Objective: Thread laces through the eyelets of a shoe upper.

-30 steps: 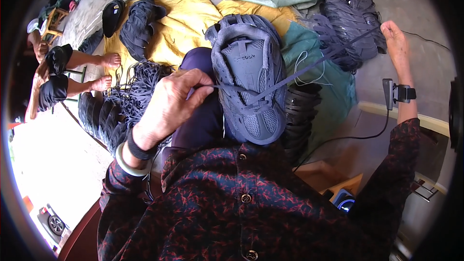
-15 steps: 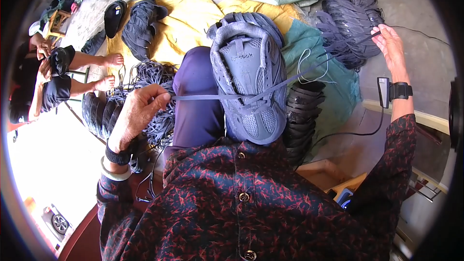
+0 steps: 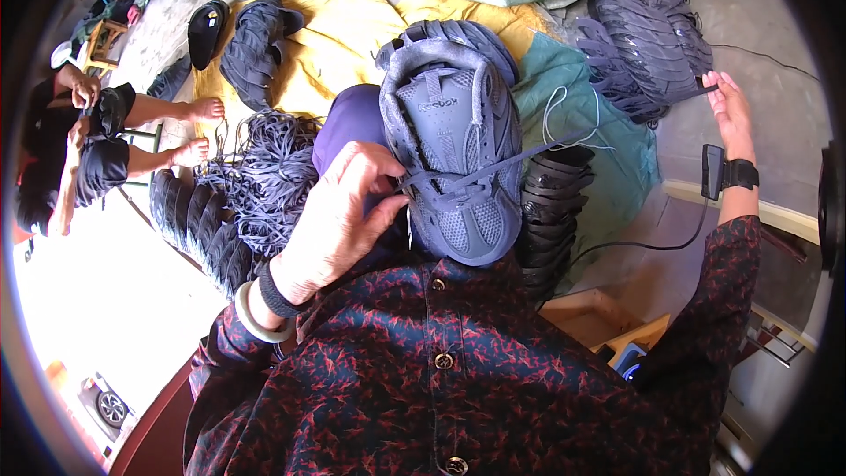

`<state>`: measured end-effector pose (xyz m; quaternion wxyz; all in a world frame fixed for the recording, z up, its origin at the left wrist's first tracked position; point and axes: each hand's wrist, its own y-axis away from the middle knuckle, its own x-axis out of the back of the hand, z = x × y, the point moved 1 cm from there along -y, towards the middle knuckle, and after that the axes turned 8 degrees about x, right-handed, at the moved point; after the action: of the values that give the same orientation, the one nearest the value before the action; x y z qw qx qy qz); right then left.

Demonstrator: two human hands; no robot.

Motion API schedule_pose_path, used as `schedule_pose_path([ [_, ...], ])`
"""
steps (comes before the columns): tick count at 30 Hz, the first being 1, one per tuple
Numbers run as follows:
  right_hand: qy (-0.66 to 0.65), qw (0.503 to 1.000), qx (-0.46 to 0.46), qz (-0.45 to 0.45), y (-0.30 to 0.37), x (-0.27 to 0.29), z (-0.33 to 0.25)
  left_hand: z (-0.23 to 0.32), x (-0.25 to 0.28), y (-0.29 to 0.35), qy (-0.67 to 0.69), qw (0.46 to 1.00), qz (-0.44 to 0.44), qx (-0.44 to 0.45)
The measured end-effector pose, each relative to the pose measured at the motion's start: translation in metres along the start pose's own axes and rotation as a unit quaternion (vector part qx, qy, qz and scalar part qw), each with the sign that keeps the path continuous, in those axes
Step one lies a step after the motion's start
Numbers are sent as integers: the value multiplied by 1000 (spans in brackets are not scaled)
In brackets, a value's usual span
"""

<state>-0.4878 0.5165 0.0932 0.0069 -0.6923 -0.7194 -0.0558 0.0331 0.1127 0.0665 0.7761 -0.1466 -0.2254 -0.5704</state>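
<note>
A dark grey sneaker (image 3: 449,150) rests on my lap, toe toward me and tongue showing. A flat grey shoelace (image 3: 520,156) crosses its lower eyelets and runs out to the right. At the shoe's left edge my left hand (image 3: 339,211) is closed, thumb and fingers around the lace there; the fingertips partly hide it. Far out to the right, my right hand (image 3: 728,107) pinches the lace's other end, arm stretched. Behind the sneaker lies another grey shoe part (image 3: 471,33), mostly covered.
Tangled laces (image 3: 273,172) and stacked dark shoe uppers (image 3: 198,220) lie left. More uppers (image 3: 555,211) stand right on a green cloth (image 3: 617,167), with a big bundle (image 3: 648,35) beyond. A yellow sheet (image 3: 339,26) spreads ahead. Another person's feet (image 3: 198,132) are at far left.
My left hand has moved right, up to the shoe's left edge, and the lace length on that side has shortened. My right hand has shifted slightly outward and down, still pinching the lace.
</note>
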Motion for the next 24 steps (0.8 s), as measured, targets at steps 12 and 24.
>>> schedule_pose_path([
  [12, 25, 998, -48, 29, -35, 95, 27, -3, 11, -14, 223, 940, -127, 224],
  [24, -29, 992, -48, 113, -54, 161, 49, -14, 54, -2, -71, 954, -107, 272],
])
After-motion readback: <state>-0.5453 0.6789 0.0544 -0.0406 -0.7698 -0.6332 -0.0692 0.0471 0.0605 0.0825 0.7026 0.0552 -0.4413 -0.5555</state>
